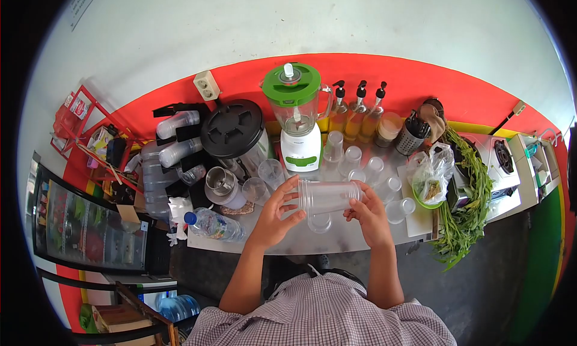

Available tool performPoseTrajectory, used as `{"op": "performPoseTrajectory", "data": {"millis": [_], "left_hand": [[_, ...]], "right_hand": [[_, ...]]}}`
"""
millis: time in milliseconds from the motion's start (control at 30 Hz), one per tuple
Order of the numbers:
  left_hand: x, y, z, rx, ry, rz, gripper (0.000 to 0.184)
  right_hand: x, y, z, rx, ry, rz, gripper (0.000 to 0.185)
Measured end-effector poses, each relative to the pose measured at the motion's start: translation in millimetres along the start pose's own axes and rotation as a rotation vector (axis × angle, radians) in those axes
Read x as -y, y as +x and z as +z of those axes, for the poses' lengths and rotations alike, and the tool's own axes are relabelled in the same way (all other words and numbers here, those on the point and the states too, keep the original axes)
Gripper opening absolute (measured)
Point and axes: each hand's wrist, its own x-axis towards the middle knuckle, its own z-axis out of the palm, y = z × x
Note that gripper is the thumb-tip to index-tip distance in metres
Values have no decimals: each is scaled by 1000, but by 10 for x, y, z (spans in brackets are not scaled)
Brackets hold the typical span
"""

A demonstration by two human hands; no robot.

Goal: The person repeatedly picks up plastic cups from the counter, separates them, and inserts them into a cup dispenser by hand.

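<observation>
A short stack of clear plastic cups (329, 197) lies sideways between my hands, above the front of the metal table (288, 241). My left hand (273, 217) grips the rim end, its fingers behind and thumb in front. At the base end, my right hand (371, 217) pinches the cups with thumb and fingers. How many cups are nested is hard to make out. Several more clear cups (374, 167) stand on the table behind and to the right. Two other clear cups (256, 191) are just beyond my left hand.
A green-lidded blender (300, 144) stands behind the cups, with pump bottles (354, 117) beside it. To the left are a black-lidded dispenser (233, 129) and a water bottle (214, 224). Leafy greens (460, 226) hang over the table's right edge near a plastic bag (430, 174).
</observation>
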Motion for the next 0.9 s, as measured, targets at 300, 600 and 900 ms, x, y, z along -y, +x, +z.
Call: {"op": "performPoseTrajectory", "data": {"millis": [300, 600, 900], "left_hand": [[35, -12, 24, 12, -11, -20, 85], [-76, -79, 28, 1, 73, 12, 87], [-403, -299, -272, -104, 216, 109, 86]], "right_hand": [[107, -124, 14, 24, -92, -69, 64], [105, -156, 16, 27, -123, -63, 61], [162, 65, 359, 143, -208, -34, 53]]}}
